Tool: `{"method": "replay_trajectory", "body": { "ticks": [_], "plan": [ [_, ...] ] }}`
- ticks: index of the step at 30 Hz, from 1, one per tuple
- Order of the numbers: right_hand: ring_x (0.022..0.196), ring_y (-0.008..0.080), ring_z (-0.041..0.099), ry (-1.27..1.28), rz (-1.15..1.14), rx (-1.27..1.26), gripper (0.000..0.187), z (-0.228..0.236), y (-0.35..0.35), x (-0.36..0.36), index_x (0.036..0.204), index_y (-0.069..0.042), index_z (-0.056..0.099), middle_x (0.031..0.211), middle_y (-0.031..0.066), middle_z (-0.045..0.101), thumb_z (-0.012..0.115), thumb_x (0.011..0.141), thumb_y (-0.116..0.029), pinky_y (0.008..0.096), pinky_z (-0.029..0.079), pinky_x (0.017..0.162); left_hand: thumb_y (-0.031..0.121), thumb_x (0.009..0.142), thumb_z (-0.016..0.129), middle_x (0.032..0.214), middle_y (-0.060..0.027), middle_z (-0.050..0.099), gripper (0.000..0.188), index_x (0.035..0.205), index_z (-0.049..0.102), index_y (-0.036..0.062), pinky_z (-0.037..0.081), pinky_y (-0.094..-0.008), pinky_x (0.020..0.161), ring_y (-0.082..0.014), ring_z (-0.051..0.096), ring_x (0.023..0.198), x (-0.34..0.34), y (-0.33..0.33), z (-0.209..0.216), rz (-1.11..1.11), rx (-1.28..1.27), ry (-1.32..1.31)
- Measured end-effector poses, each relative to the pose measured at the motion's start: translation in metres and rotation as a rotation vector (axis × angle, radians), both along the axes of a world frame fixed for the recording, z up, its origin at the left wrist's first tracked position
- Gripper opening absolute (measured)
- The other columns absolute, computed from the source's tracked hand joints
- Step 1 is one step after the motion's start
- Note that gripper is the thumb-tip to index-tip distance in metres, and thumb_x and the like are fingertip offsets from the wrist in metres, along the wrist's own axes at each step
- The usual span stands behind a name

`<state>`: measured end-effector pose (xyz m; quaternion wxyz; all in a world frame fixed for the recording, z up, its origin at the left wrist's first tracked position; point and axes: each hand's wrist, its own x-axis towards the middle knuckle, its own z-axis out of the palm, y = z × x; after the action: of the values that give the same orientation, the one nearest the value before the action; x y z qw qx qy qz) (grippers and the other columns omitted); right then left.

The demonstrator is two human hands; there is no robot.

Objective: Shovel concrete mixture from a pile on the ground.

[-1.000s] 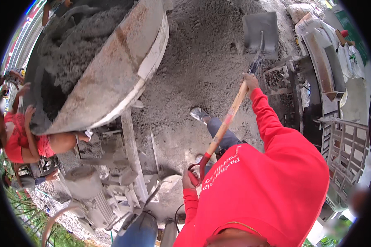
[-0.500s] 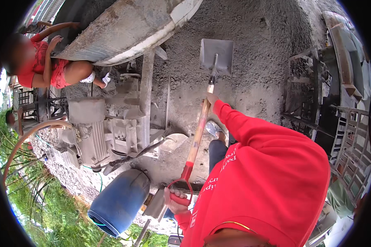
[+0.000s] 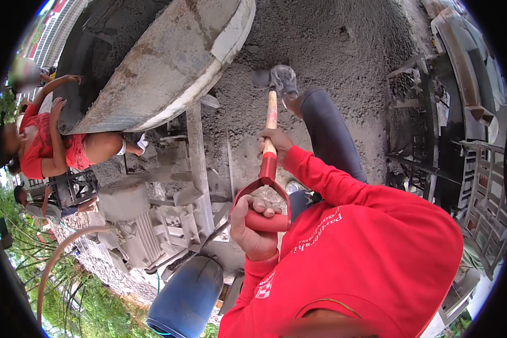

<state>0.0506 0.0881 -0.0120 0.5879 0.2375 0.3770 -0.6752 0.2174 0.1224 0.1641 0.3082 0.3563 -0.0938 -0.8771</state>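
Observation:
A shovel with a red D-shaped handle and a wooden shaft (image 3: 271, 110) points away from me, its blade end in the grey sand-like mix (image 3: 332, 50). My left hand (image 3: 253, 228) is closed round the red crossbar of the handle. Farther up, my right hand (image 3: 276, 141) wraps the shaft just above the red socket. Only part of the blade (image 3: 260, 78) shows. My dirty grey shoe (image 3: 283, 79) covers the rest; whether it presses on the blade, I cannot tell.
A big rusty mixer drum (image 3: 169, 62) stands at the upper left, beside a person in red (image 3: 53, 135). Its dusty frame and motor (image 3: 138, 225) lie left of me. Near me is a blue barrel (image 3: 188, 296). Metal racks (image 3: 481, 203) line the right.
The shovel's handle has moved up and nearer my chest, and my right hand has slid down the shaft. One foot has stepped forward to the blade. The view has shifted.

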Motion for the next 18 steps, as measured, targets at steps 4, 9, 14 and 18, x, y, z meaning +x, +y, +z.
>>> {"method": "replay_trajectory", "body": {
  "ticks": [4, 9, 14, 18],
  "plan": [
    [0.042, 0.0173, 0.05, 0.046, 0.023, 0.001, 0.006, -0.073, -0.066, -0.08, 0.075, -0.004, 0.046, 0.056, 0.0062, 0.049, 0.051, 0.077, -0.004, 0.0315, 0.045, 0.039, 0.027, 0.089, 0.055, 0.072, -0.002, 0.055, 0.02, 0.088, 0.056, 0.0066, 0.045, -0.0341, 0.063, -0.0148, 0.053, 0.062, -0.071, -0.059, -0.084, 0.042, -0.158, 0.041],
    [0.045, 0.02, 0.052, 0.117, 0.043, 0.083, 0.009, -0.145, -0.057, -0.077, 0.075, -0.004, 0.049, 0.058, 0.0065, 0.052, 0.056, 0.077, -0.009, 0.0327, 0.046, 0.042, 0.028, 0.088, 0.058, 0.068, -0.0018, 0.053, 0.022, 0.09, 0.056, 0.0071, 0.047, -0.0374, 0.064, -0.0154, 0.052, 0.059, -0.044, -0.042, -0.156, -0.001, 0.059, -0.033],
    [0.042, 0.0177, 0.052, 0.607, 0.17, 0.306, 0.041, -0.143, -0.037, -0.033, 0.085, -0.001, 0.057, 0.056, 0.007, 0.053, 0.066, 0.078, -0.041, 0.0326, 0.044, 0.038, 0.041, 0.089, 0.056, 0.063, -0.0019, 0.048, 0.034, 0.084, 0.05, 0.0072, 0.045, -0.0365, 0.058, -0.0152, 0.048, 0.054, -0.054, -0.013, -0.16, 0.218, 0.023, -0.271],
    [0.036, 0.0178, 0.052, 0.74, 0.611, 0.288, 0.054, -0.122, -0.002, -0.042, 0.082, -0.001, 0.058, 0.054, 0.0081, 0.055, 0.062, 0.076, -0.055, 0.0297, 0.04, 0.031, 0.052, 0.085, 0.056, 0.062, -0.0016, 0.046, 0.047, 0.081, 0.048, 0.0063, 0.04, -0.0278, 0.046, -0.0133, 0.044, 0.048, -0.06, -0.007, -0.183, 0.36, 0.07, -0.577]
  ]
}}
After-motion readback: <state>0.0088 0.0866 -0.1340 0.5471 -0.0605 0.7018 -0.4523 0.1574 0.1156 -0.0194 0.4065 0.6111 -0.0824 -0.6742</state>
